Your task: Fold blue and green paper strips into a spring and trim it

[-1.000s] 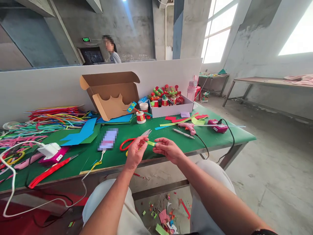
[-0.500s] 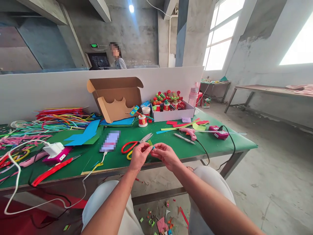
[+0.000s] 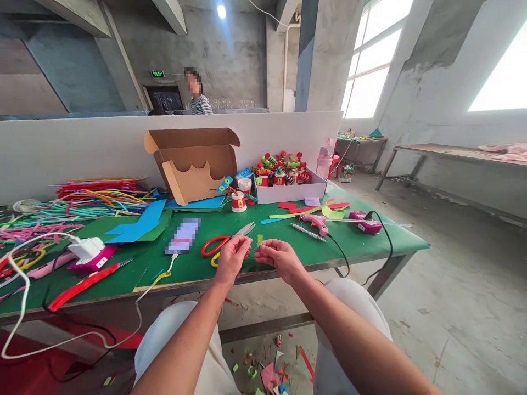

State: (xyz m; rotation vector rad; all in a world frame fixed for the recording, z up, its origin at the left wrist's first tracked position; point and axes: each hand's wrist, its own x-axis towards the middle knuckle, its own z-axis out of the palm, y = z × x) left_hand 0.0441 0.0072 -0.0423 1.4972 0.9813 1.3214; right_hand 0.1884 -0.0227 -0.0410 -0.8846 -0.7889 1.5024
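Note:
Above the table's front edge, my right hand (image 3: 282, 259) pinches a small piece of green and blue paper (image 3: 259, 240) between thumb and fingertips, with the green end pointing up. Close beside it on the left is my left hand (image 3: 233, 259), its fingertips pressed together and apart from the paper. Whatever its fingers may hold is too small or hidden to tell. Scissors with red and yellow handles (image 3: 214, 246) lie just behind my left hand, partly covered by it. A pair of tweezers (image 3: 308, 231) and a pink glue gun (image 3: 316, 221) rest behind my right hand.
A white box (image 3: 290, 193) of colourful paper-cup figures stands at the back, beside an open cardboard box (image 3: 197, 181). One cup figure (image 3: 238, 202) stands in front. Pipe cleaners (image 3: 99, 197), a phone (image 3: 183, 236) and a white cable (image 3: 140, 312) lie left. A person (image 3: 200, 99) is behind the partition.
My hands have come apart, leaving a small gap between them. The green and blue paper has stayed in my right fingers and now stands upright; my left fingers have let go of it.

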